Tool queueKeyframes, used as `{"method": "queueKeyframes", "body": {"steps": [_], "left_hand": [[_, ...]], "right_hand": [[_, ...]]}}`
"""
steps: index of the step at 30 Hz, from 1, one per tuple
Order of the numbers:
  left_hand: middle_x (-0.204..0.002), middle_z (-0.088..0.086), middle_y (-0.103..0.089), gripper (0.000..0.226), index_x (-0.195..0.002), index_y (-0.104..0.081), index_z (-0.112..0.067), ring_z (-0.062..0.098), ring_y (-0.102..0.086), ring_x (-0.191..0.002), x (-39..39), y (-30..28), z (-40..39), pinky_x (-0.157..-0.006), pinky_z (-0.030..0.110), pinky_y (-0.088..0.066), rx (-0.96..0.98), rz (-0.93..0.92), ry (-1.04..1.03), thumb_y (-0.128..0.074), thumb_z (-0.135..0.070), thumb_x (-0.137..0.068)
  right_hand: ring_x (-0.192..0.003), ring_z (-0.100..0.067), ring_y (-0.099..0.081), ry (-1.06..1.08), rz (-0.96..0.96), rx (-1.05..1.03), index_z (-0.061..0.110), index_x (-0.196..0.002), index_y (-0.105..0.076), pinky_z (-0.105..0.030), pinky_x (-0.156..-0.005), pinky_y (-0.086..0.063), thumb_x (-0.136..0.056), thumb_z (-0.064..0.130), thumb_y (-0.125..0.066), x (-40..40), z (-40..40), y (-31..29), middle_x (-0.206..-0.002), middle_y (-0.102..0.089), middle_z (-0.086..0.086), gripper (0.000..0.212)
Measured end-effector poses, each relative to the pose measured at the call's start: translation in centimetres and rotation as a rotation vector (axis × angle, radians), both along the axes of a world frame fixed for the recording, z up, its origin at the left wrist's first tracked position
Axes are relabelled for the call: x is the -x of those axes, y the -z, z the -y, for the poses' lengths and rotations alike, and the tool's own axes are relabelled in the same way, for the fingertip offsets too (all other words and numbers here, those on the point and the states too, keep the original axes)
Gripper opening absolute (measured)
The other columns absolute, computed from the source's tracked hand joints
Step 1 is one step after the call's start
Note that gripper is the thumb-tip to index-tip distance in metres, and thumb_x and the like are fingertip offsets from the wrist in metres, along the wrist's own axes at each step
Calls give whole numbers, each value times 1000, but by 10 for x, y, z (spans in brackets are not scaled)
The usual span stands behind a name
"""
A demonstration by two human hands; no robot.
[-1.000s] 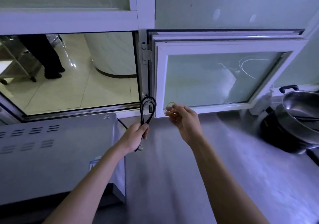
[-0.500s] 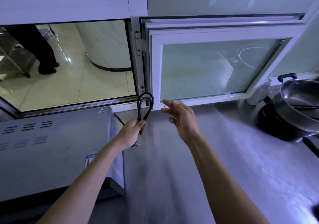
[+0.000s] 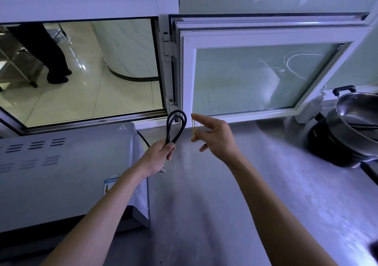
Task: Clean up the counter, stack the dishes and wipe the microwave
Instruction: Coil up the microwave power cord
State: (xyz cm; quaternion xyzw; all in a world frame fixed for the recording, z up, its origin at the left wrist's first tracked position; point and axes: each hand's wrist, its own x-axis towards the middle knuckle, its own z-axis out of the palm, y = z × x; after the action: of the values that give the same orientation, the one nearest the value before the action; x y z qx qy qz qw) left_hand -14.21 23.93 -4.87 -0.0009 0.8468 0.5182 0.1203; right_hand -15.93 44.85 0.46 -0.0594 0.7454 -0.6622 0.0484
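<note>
Cable (image 3: 176,127): black power cord, folded into a doubled loop that stands upright above the fist; a length of it runs back to the rear corner of the microwave.
Left hand (image 3: 158,156): grip closed round the gathered strands of the cable just below the loop; a pale plug end shows beneath the fist.
Right hand (image 3: 214,135): raised beside the loop, apart from it; forefinger and thumb spread, stretching a thin yellowish rubber band (image 3: 194,126) between them, the other fingers loosely bent.
Microwave (image 3: 67,173): grey metal box at the left on the counter, vent slots and a heat warning mark on top, a label on its side.
Counter (image 3: 255,183): brushed steel, under both hands.
Pan (image 3: 356,122): steel, tilted on a black cooker at the far right.
Window (image 3: 255,77): white-framed pane, swung open behind the hands.
</note>
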Motion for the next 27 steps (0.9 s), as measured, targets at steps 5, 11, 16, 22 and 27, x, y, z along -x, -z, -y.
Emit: {"method": "queueKeyframes", "body": {"steps": [5, 11, 16, 22, 27], "left_hand": [[-72, -2, -54, 30, -83, -52, -17, 14, -45, -69, -4, -1, 0, -61, 30, -42, 17, 6, 26, -37, -30, -105], [-76, 0, -55, 33, -87, -52, -13, 15, -47, -69, -9, 5, 2, -58, 37, -46, 86, 80, 60, -39, -41, -99], [-74, -3, -57, 39, -86, -53, -13, 14, -48, -65, -9, 3, 5, -61, 37, -44, 119, 58, 87, -40, -49, -88], [-68, -9, -52, 29, -79, -49, -20, 10, -45, -61, -10, 1, 5, -61, 34, -41, 125, 10, 138, -40, -45, -91], [-71, -7, -53, 25, -79, -48, -26, 11, -46, -64, -10, -3, 7, -63, 33, -40, 133, -62, 191, -38, -39, -98]], "right_hand": [[-71, -21, -75, 14, 23, -62, 29, -134, -61, -33, -48, -56, -83, 13, -76, -1, -3, 0, -110, -65, 30, 55], [-66, -17, -74, -57, 9, -246, 35, -138, -56, -38, -48, -59, -78, 23, -79, 6, -4, -10, -115, -65, 21, 65], [-63, -13, -74, -176, -9, -407, 34, -138, -54, -44, -49, -60, -76, 32, -79, 16, 2, -20, -145, -51, 12, 67], [-61, -17, -74, -283, 41, -460, 41, -120, -58, -41, -48, -60, -67, 39, -81, 24, 7, -26, -118, -64, 20, 57], [-64, -22, -75, -313, 107, -386, 41, -113, -62, -35, -47, -57, -67, 41, -83, 25, 9, -26, -97, -72, 19, 51]]}}
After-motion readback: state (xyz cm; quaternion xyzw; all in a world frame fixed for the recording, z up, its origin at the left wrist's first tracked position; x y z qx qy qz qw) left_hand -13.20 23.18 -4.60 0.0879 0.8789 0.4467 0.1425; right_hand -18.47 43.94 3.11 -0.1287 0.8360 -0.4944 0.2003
